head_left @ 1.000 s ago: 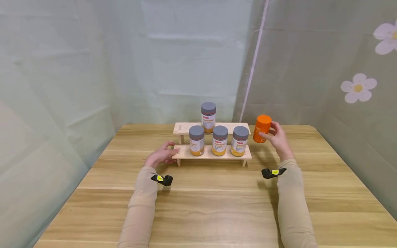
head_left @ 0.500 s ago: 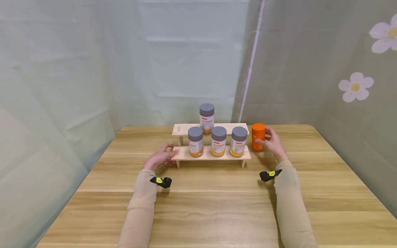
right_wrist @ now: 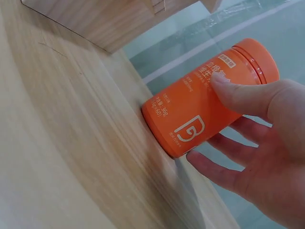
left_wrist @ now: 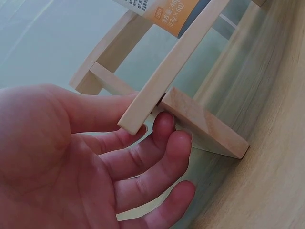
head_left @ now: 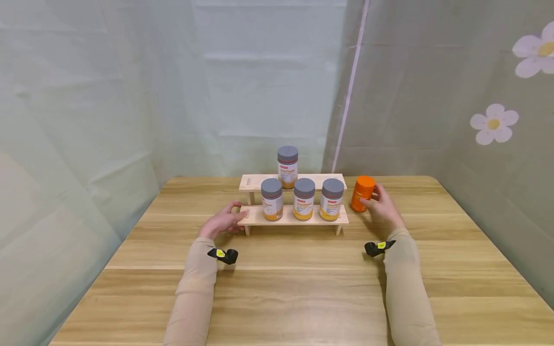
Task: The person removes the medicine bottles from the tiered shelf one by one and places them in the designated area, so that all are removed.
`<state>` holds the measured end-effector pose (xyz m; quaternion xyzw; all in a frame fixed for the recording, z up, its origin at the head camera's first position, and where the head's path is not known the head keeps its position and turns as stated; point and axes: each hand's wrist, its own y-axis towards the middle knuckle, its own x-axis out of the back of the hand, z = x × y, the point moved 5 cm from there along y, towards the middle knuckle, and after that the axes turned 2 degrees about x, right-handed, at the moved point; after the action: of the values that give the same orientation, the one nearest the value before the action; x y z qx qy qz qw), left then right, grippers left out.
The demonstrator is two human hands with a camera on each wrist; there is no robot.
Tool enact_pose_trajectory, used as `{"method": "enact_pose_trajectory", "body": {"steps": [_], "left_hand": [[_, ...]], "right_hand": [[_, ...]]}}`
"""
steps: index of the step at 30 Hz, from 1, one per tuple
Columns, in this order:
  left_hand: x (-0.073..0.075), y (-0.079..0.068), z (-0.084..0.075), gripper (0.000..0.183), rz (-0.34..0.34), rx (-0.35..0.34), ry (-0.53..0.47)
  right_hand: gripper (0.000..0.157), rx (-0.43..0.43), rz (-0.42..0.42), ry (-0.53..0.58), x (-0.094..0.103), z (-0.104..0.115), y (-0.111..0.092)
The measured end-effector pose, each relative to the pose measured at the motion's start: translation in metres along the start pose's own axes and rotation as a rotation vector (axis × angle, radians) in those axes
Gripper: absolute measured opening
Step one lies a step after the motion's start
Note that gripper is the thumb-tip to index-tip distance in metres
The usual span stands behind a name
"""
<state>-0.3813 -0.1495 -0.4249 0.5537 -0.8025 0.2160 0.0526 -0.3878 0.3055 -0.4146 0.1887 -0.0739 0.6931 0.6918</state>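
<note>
My right hand [head_left: 385, 209] holds an orange screw-top bottle [head_left: 362, 193] to the right of a two-tier wooden rack [head_left: 255, 218]. In the right wrist view the orange bottle [right_wrist: 190, 109] leans slightly, its base at the tabletop, thumb on the label side and fingers behind. At the rack's left end, my left hand [head_left: 222, 221] pinches the lower board, thumb on top and fingers curled beneath, as the left wrist view shows on the board [left_wrist: 171, 67]. Three grey-lidded jars [head_left: 304, 199] stand on the lower tier. One like them [head_left: 287, 166] stands on the upper tier.
The wooden table [head_left: 298, 298] carries the rack near its far edge. Behind it hangs a pale curtain [head_left: 268, 86], with a flower-printed curtain [head_left: 433, 96] at the right. A small black camera sits on each wrist, such as the right wrist camera [head_left: 376, 248].
My right hand has lowered the orange bottle to the tabletop beside the rack, where it stood straighter half a second ago and now tilts to the right. My left hand keeps its hold.
</note>
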Motion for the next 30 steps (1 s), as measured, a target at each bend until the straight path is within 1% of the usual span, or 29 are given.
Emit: {"method": "enact_pose_trajectory", "body": {"steps": [2, 6, 9, 13, 20, 22, 26, 28, 30], "left_hand": [[0.0003, 0.0003, 0.0001, 0.054, -0.001, -0.001, 0.003], [0.0005, 0.0005, -0.0001, 0.053, -0.002, -0.003, 0.005], [0.0003, 0.0006, -0.0001, 0.053, 0.005, -0.006, -0.002], [0.0004, 0.0009, 0.0002, 0.054, 0.016, -0.014, -0.011], [0.0015, -0.0001, 0.0004, 0.057, 0.034, -0.026, -0.006], [0.0016, 0.0002, 0.0002, 0.057, 0.036, -0.024, -0.009], [0.001, 0.0, -0.0005, 0.056, 0.037, -0.02, -0.016], [0.0006, -0.0002, -0.0007, 0.055, 0.034, -0.018, -0.022], [0.0001, 0.0001, -0.0003, 0.055, 0.033, -0.017, -0.027]], "right_hand": [[0.064, -0.032, 0.006, 0.058, -0.0022, -0.0021, -0.0019], [0.073, -0.079, -0.001, 0.11, -0.0052, -0.0061, -0.0014], [0.078, -0.063, -0.013, 0.065, -0.0047, -0.0065, 0.0025], [0.078, -0.051, -0.017, 0.018, -0.0035, -0.0074, 0.006], [0.077, -0.09, -0.065, 0.109, -0.0023, -0.0068, 0.0016], [0.076, -0.092, -0.073, 0.12, -0.0024, -0.0057, 0.0002], [0.074, -0.087, -0.073, 0.092, -0.002, -0.0041, -0.0005], [0.074, -0.077, -0.064, 0.058, -0.0014, -0.0034, -0.0002], [0.074, -0.079, -0.056, 0.053, -0.001, -0.0032, 0.0001]]}}
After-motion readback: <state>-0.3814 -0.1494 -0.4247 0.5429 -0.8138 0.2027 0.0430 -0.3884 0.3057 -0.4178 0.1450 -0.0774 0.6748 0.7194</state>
